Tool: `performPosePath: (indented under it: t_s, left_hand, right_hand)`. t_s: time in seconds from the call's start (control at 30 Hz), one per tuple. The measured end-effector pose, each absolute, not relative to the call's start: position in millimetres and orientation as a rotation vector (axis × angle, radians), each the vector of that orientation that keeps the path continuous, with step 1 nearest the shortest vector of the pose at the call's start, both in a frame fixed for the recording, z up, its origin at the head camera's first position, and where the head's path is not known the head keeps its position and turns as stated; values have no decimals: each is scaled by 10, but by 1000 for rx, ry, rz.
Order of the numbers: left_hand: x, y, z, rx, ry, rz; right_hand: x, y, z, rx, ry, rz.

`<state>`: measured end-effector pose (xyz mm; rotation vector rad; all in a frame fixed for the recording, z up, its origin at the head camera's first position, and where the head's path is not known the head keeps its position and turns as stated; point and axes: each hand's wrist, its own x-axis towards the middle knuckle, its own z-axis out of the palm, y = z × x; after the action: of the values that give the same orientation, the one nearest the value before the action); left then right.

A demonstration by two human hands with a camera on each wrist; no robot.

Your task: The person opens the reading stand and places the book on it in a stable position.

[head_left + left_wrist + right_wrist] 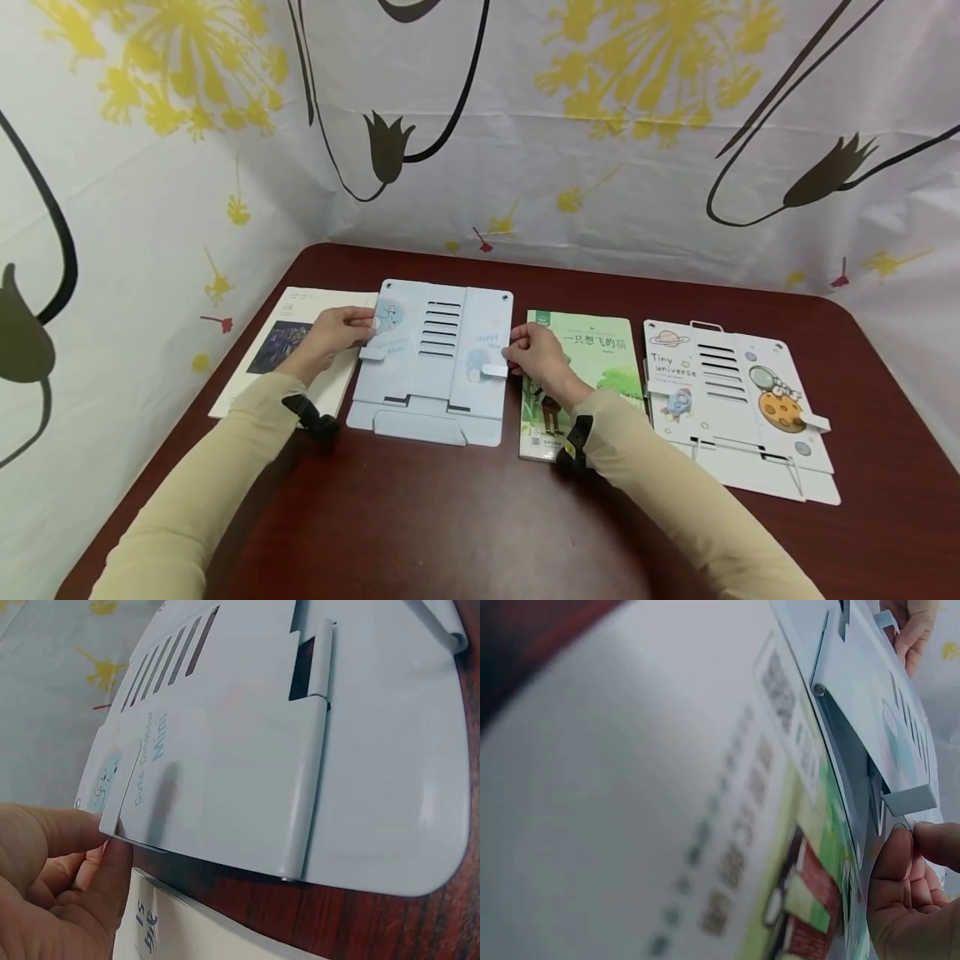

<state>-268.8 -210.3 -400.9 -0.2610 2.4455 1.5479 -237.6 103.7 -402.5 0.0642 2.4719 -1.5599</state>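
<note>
A pale blue metal book stand (435, 358) with slots, side clips and dinosaur print lies on the table between both hands, its slotted panel slightly raised from the base. My left hand (336, 337) pinches its left edge; the left wrist view shows the left thumb (64, 829) beside the clip and the fingers lower down. On the opposite edge, my right hand (542, 354) pinches the panel with thumb and forefinger near the right clip (911, 799). Beneath the left hand is a cream book (251, 387) with a dark picture. A green book (592, 333) lies under the right hand.
A second white book stand (738, 400) with space pictures lies flat at the right, its wire supports sticking out in front. The dark red table (420, 517) meets a patterned white cloth (450, 167) at the back and left.
</note>
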Motion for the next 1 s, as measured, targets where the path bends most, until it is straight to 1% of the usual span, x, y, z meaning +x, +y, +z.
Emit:
performPosePath:
  t_s: [0.23, 0.57, 0.73, 0.87, 1.0]
  left_hand:
    - [-2661, -2112, -3955, -258, 2423, 1575]
    - [-2594, -2151, -3799, -93, 2389, 1680]
    - [-2607, -2142, -3721, -31, 2428, 1636]
    - [-2650, -2096, -3570, 66, 2603, 1578]
    - [-2721, -1942, -3313, 189, 2861, 1521]
  right_hand:
    - [-2312, 1052, -4027, 43, 2423, -1633]
    - [-2189, 1065, -3955, -26, 2386, -1789]
    - [-2106, 1059, -3934, -51, 2377, -1862]
    - [-2064, 1050, -3951, -65, 2401, -1881]
    - [-2030, 1051, -3954, -80, 2410, -1905]
